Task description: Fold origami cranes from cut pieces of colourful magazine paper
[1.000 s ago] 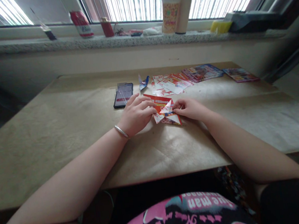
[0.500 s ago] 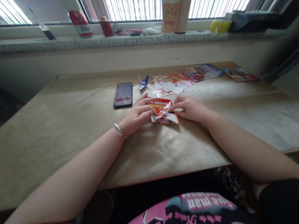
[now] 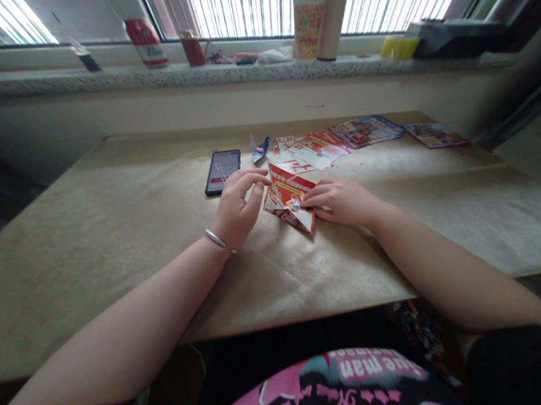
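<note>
A partly folded red-and-white printed paper lies on the table between my hands, with a creased flap turned over at its lower side. My right hand has its fingertips on the paper's right part, the thumb tucked below them. Just off the left side of the sheet is my left hand, its fingers bent and loosely apart, with no paper visible between them. A silver bangle circles the left wrist.
Beyond my left hand lies a phone, beside a small blue folded paper figure. Several red-and-white leaflets and colourful booklets spread along the back. A can and a patterned cup stand on the windowsill.
The paper has turned clockwise, its upper left corner now pointing away from me. My left hand has let go and drawn back left. My right fingers have shifted onto the paper.
</note>
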`<state>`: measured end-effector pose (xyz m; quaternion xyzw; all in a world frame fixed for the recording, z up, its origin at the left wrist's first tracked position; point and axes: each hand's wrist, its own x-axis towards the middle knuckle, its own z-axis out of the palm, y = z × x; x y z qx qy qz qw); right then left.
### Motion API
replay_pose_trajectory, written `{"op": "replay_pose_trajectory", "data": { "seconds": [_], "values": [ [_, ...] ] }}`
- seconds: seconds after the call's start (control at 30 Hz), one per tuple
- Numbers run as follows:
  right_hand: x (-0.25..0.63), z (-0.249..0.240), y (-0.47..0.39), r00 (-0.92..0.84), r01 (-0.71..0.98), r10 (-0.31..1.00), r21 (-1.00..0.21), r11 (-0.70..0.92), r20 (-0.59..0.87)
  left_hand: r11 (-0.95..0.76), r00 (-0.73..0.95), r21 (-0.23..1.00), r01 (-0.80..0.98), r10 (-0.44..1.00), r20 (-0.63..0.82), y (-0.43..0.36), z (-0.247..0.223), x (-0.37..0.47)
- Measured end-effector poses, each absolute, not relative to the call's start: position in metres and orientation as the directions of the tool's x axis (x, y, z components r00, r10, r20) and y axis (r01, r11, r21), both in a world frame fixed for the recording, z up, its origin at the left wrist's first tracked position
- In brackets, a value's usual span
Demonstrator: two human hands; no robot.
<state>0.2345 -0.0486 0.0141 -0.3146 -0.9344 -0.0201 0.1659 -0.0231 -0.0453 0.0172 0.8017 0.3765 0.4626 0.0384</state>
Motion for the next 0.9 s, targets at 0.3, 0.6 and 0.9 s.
{"op": "replay_pose_trajectory", "data": {
  "seconds": [0.3, 0.6, 0.9],
  "values": [
    [0.227, 0.012, -0.051, -0.769, 0.592, 0.546, 0.047, 0.805, 0.333, -0.797, 0.716, -0.160, 0.582, 0.409, 0.566, -0.064, 0.020, -0.014],
    [0.234, 0.019, -0.051, -0.769, 0.616, 0.583, 0.062, 0.785, 0.263, -0.823, 0.815, -0.224, 0.523, 0.405, 0.414, -0.058, 0.008, -0.012],
    [0.232, 0.015, -0.048, -0.700, 0.653, 0.619, -0.030, 0.757, 0.357, -0.840, 0.796, -0.125, 0.527, 0.437, 0.420, -0.056, 0.006, -0.011]
  ]
}}
